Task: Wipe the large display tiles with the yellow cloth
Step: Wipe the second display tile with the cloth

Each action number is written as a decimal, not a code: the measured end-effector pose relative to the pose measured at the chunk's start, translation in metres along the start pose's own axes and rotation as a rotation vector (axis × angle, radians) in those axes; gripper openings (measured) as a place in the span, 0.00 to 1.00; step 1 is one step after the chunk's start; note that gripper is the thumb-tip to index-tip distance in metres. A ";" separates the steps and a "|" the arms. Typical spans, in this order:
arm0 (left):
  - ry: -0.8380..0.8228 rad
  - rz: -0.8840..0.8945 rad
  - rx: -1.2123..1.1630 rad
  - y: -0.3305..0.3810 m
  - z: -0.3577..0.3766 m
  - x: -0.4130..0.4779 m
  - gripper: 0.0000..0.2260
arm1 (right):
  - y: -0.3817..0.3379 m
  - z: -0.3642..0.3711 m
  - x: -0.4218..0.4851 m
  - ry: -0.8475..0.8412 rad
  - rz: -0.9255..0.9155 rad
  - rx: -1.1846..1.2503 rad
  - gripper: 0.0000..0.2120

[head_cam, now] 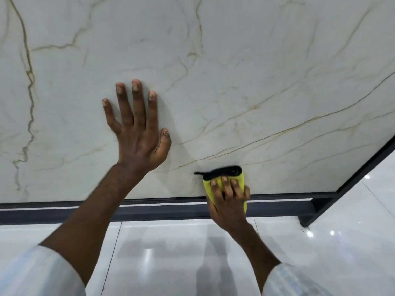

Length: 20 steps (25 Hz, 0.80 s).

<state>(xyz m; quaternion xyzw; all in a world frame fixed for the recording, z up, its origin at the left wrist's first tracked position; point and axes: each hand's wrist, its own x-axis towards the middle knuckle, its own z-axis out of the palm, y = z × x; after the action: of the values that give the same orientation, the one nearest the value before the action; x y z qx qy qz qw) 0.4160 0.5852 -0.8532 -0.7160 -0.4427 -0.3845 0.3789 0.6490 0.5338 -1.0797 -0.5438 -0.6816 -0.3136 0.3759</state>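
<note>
A large white display tile point(224, 71) with thin gold-brown veins fills most of the head view and stands upright in a dark frame. My left hand point(136, 133) lies flat against it with the fingers spread and straight. Lower right, my right hand point(227, 197) holds a folded yellow cloth point(240, 178) with a black edge against the tile's bottom border, fingers curled over the cloth. The cloth's lower part is hidden under the hand.
A dark metal frame rail point(149, 210) runs along the tile's foot and up its right side point(363, 165), with a small foot point(305, 221) at the corner. Glossy white floor tiles point(171, 253) with light reflections lie below. Pale sleeves show at both bottom corners.
</note>
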 end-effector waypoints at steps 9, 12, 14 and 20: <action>0.090 -0.080 -0.018 0.012 0.013 -0.004 0.30 | 0.010 -0.056 0.135 0.232 -0.027 0.128 0.37; 0.116 -0.105 -0.015 0.012 0.017 -0.003 0.30 | 0.030 -0.033 0.098 0.285 0.056 0.048 0.39; 0.123 -0.113 0.008 0.011 0.018 -0.006 0.30 | 0.030 -0.009 0.030 0.153 0.033 -0.042 0.44; 0.082 -0.071 0.019 0.011 0.010 -0.003 0.35 | 0.005 -0.049 0.103 0.131 0.016 0.085 0.44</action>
<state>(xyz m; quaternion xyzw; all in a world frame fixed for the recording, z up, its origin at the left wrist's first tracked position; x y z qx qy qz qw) 0.4271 0.5897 -0.8620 -0.6798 -0.4553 -0.4226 0.3898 0.6492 0.5457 -0.9662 -0.5110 -0.6640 -0.3163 0.4448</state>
